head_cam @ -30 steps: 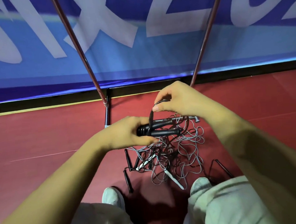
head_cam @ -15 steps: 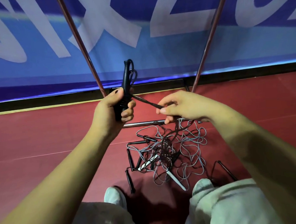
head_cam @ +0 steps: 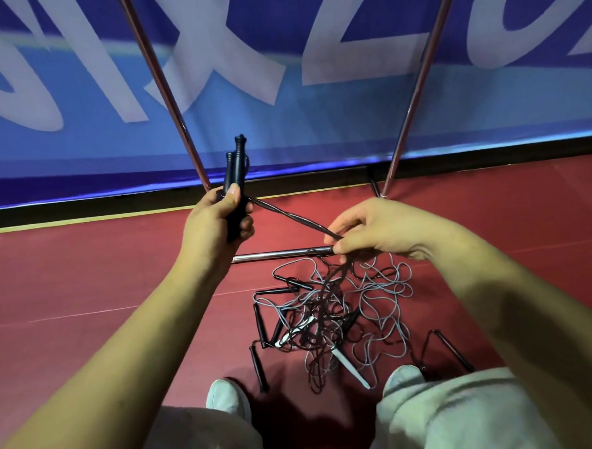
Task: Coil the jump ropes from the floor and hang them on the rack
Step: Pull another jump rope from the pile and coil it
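Banner lettering (head_cam: 210,64) illegible; handles (head_cam: 237,169) in left hand (head_cam: 214,225)

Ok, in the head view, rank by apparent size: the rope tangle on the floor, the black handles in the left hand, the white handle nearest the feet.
1. Rope tangle, by far the largest.
2. Black handles, though held nearer the camera, which may flatter them.
3. White handle, shortest.

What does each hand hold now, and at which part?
The left hand grips the two black handles at their lower ends; the right hand pinches the dark cord leading from them.
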Available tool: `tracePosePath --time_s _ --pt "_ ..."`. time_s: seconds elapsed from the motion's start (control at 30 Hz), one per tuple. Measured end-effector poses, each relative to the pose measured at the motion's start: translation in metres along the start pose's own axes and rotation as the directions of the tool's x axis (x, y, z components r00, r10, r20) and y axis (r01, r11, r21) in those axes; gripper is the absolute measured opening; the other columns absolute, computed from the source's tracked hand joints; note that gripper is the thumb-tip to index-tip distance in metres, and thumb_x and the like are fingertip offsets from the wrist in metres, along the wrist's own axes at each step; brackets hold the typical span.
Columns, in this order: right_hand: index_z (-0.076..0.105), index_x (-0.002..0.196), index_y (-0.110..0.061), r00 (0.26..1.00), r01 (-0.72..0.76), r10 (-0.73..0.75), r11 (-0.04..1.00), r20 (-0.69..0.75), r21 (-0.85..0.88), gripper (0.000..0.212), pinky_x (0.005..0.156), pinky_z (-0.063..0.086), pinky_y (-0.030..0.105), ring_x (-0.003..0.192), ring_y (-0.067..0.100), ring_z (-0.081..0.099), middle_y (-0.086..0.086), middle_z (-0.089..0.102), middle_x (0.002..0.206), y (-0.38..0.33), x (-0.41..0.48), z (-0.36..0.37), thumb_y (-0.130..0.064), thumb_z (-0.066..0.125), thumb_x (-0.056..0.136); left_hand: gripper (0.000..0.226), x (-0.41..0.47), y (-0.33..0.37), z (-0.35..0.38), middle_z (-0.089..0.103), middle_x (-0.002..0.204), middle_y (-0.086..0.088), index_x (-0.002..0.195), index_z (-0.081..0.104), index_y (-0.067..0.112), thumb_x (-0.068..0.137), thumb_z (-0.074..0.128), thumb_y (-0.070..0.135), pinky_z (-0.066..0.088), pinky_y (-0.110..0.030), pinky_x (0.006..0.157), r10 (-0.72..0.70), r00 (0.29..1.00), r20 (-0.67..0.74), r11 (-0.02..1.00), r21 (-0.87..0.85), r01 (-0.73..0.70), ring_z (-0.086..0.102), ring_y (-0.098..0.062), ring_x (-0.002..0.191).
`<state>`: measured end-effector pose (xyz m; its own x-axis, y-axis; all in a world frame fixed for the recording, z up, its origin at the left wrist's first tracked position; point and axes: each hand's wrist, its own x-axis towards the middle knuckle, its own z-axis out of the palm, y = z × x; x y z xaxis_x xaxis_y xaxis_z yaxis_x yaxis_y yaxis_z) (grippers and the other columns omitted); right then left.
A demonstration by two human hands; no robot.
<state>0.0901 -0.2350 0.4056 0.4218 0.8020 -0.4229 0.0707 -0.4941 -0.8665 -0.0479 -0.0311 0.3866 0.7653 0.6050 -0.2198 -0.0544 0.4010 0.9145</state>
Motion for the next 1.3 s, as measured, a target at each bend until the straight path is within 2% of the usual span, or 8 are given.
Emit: tracePosePath --time_s 0.1,0.27,0.53,0.63,0.77,1.0,1.1,1.3 --pt "0.066 0.106 -0.001 0.999 -0.047 0.037 0.950 0.038 0.308 0.022 0.082 0.059 0.045 0.082 0.035 0.073 0.013 0.066 0.080 -0.002 0.000 0.002 0.009 0.058 0.088 0.008 0.007 0.002 -0.008 0.053 0.073 -0.007 0.100 0.050 0.008 0.100 0.050 0.016 0.036 -0.023 0.051 -0.022 0.999 -0.030 0.997 -0.078 0.020 0.041 -0.016 0.056" --pt "0.050 0.126 0.003 0.995 -0.070 0.101 0.789 -0.016 0.610 0.038 0.038 0.028 0.019 0.039 0.009 0.029 0.011 0.049 0.062 -0.006 0.003 0.004 0.012 0.045 0.089 0.024 0.014 0.020 -0.027 0.053 0.069 -0.003 0.081 0.064 0.015 0.098 0.047 0.017 0.035 -0.021 0.058 -0.058 0.997 -0.047 0.954 -0.297 0.041 0.046 -0.014 0.059" --pt "0.067 0.096 -0.010 0.972 -0.005 0.014 0.999 0.236 -0.037 0.020 0.042 0.027 0.021 0.044 0.010 0.029 -0.001 0.035 0.055 -0.020 -0.013 0.008 -0.019 0.050 0.102 0.005 0.013 0.014 -0.040 0.063 0.083 -0.009 0.100 0.053 0.009 0.098 0.056 0.011 0.049 -0.026 0.058 0.001 0.994 -0.106 0.968 0.250 0.026 0.061 -0.018 0.063" --pt "0.068 0.083 -0.009 0.984 0.052 -0.038 0.996 0.172 -0.074 0.023 0.045 0.029 0.021 0.048 0.009 0.035 0.000 0.046 0.059 -0.022 -0.012 0.012 -0.010 0.052 0.099 0.023 0.013 0.004 -0.041 0.066 0.099 -0.014 0.110 0.047 0.006 0.095 0.064 0.010 0.054 -0.025 0.054 0.014 0.992 -0.127 0.806 0.589 0.064 0.068 -0.015 0.060" --pt "0.074 0.082 -0.011 0.987 0.149 -0.131 0.968 0.097 -0.202 0.023 0.045 0.024 0.019 0.045 0.007 0.029 -0.006 0.036 0.051 -0.033 -0.018 0.015 -0.027 0.063 0.094 0.037 0.017 -0.010 -0.041 0.066 0.107 -0.015 0.111 0.044 0.008 0.089 0.071 0.021 0.041 -0.034 0.063 0.103 0.994 0.023 0.301 0.952 -0.053 0.065 -0.033 0.082" --pt "0.076 0.076 -0.015 0.944 0.236 -0.295 0.918 -0.150 -0.319 0.021 0.043 0.021 0.021 0.041 0.007 0.027 -0.009 0.035 0.039 -0.033 -0.008 0.014 -0.028 0.068 0.090 0.037 -0.002 -0.034 -0.023 0.070 0.101 -0.009 0.108 0.060 0.015 0.083 0.076 0.038 0.047 -0.033 0.074 -0.287 0.905 0.314 -0.071 0.935 -0.347 0.065 -0.030 0.094" --pt "0.076 0.074 -0.014 0.920 0.227 -0.320 0.907 -0.228 -0.356 0.021 0.043 0.024 0.017 0.038 0.006 0.034 -0.009 0.043 0.040 -0.030 -0.005 0.007 -0.027 0.068 0.090 0.039 -0.020 -0.043 -0.005 0.057 0.069 0.007 0.078 0.057 0.023 0.073 0.079 0.055 0.041 -0.027 0.060 -0.456 0.774 0.439 0.083 0.887 -0.454 0.051 -0.011 0.063" --pt "0.071 0.071 -0.015 0.866 0.092 -0.258 0.925 -0.429 -0.369 0.025 0.044 0.024 0.020 0.036 0.006 0.034 -0.009 0.037 0.038 -0.009 0.012 -0.017 -0.032 0.068 0.090 0.013 -0.033 -0.022 0.003 0.055 0.066 0.005 0.086 0.064 0.022 0.086 0.074 0.030 0.039 -0.020 0.053 -0.323 0.635 0.702 0.807 0.554 -0.202 0.046 -0.006 0.053"
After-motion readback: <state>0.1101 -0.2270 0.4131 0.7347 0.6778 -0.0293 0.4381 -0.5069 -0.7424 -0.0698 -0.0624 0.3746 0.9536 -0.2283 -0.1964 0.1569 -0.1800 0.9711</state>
